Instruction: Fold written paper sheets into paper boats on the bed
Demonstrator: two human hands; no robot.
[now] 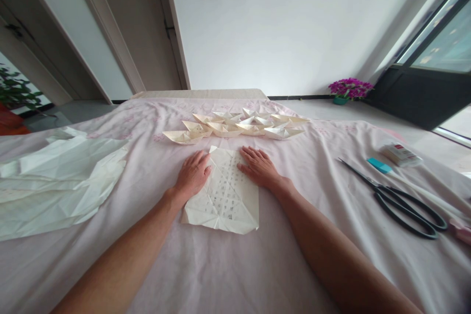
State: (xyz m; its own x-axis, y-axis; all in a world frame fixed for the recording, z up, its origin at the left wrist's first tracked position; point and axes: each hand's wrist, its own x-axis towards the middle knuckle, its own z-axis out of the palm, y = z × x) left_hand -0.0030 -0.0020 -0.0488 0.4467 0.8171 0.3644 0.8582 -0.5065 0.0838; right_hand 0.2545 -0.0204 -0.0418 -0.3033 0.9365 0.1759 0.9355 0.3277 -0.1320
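Observation:
A creased sheet of paper (224, 196) with handwritten characters lies on the cloth in front of me, its far left corner turned up. My left hand (193, 171) rests flat on its left edge, fingers stretched forward. On the upper right edge of the sheet lies my right hand (259, 164), palm down with the fingers spread a little. Just beyond both hands stand several folded paper boats (224, 130) in close rows.
A pile of crumpled paper sheets (62, 176) covers the left side. At right lie black-handled scissors (393, 201), a blue-tipped white tool (379, 165) and a small white box (401, 155). The pink cloth (206, 274) is wrinkled. A pot of purple flowers (349, 89) stands on the floor beyond.

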